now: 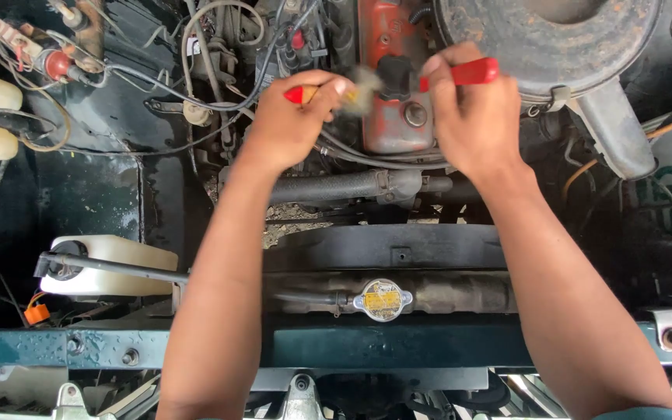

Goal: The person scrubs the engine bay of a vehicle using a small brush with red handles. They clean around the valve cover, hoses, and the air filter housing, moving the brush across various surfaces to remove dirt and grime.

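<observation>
Over an open engine bay, left hand [293,117] clamped on a red-tipped brush [328,92] and right hand [468,113] on a red-handled tool [464,72], both light, stiff, best gripped mid-handle, bristles blurred beside the orange valve cover [386,132].

Daylight falls on a dark green engine bay [87,194] with a wet front crossmember [196,348].

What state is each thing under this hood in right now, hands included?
Left hand: closed around a red-tipped tool handle.
Right hand: closed around a red handle.
Black oil filler cap: seated on the orange engine cover.
Radiator cap: in place, closed.
Air cleaner lid: on, rusty.
White reservoir: hose attached.
</observation>
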